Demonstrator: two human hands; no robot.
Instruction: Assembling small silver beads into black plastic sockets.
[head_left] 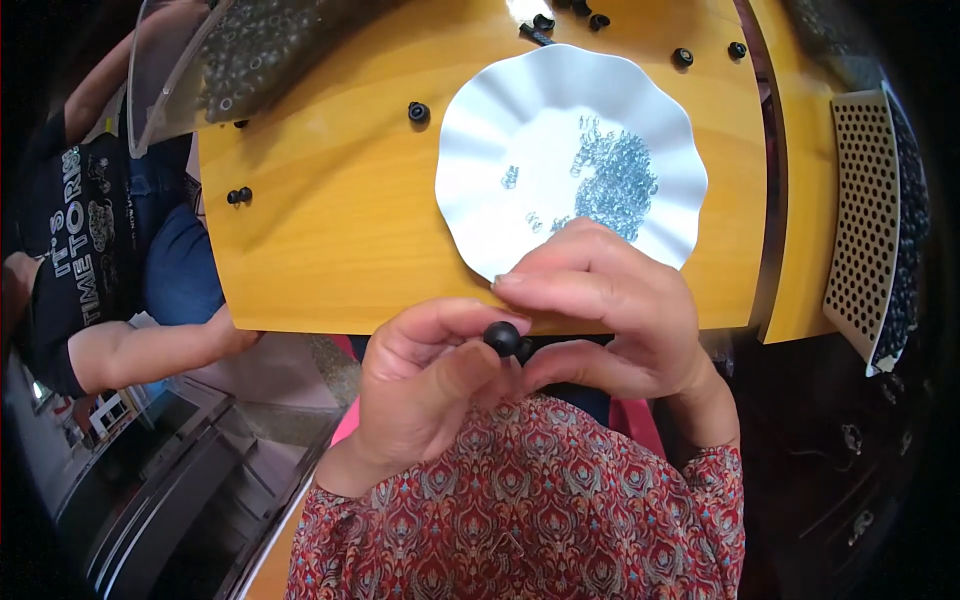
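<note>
Between the thumb and fingers of my left hand is a small black plastic part with a rounded, ball-like end. A second dark bit shows just beside that end, partly covered by fingers. My right hand is close on the right, its thumb tip by the black part and its forefinger stretched out above, with a gap between them. Both hands are in front of the table's near edge. Just beyond them stands a white wavy-rimmed plate, holding a heap of small shiny metal springs.
Several small black parts lie about the yellow wooden table, one left of the plate. A clear bin of small rings stands at the upper left. A perforated beige basket holds black pieces. Another person sits at the left.
</note>
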